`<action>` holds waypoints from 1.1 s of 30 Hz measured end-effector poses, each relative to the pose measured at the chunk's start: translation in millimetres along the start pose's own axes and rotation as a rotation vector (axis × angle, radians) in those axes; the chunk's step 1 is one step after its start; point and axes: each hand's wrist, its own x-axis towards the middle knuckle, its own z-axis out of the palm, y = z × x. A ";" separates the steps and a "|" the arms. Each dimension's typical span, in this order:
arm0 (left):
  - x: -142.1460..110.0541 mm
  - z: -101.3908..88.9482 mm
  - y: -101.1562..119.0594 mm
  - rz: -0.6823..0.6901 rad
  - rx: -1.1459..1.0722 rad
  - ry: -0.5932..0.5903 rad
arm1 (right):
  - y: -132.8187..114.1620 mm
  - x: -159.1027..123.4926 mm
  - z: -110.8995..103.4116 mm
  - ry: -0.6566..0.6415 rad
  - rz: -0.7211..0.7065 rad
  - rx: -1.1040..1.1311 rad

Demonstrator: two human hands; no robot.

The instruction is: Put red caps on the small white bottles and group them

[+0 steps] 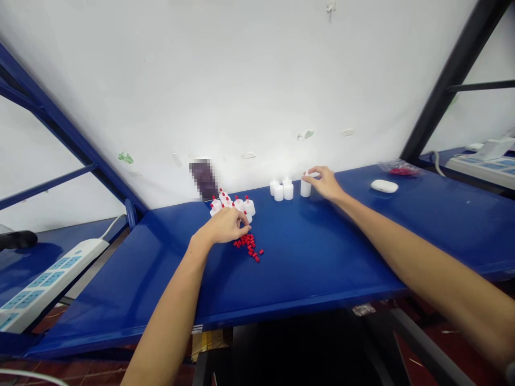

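Your forearms are spanning the tabletop, right grip pinching a white bottle near the wall, left grip, closure impossible to tell, reaching beside the red caps, seemingly picking one, the next move probably calling for a careful pinch.
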 end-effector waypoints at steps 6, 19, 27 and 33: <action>-0.1 1.7 1.9 0.041 -0.153 -0.115 | -5.4 -5.0 3.5 -0.005 -0.008 0.133; 2.3 10.2 24.4 0.173 -0.263 -0.207 | -35.8 -28.6 24.9 -0.208 0.260 0.685; 5.4 14.8 26.2 0.219 -0.264 -0.193 | -51.0 -42.3 21.4 -0.226 0.133 0.591; 12.8 25.1 30.9 0.241 -0.272 0.165 | -96.8 -81.7 28.6 -0.593 -0.126 0.541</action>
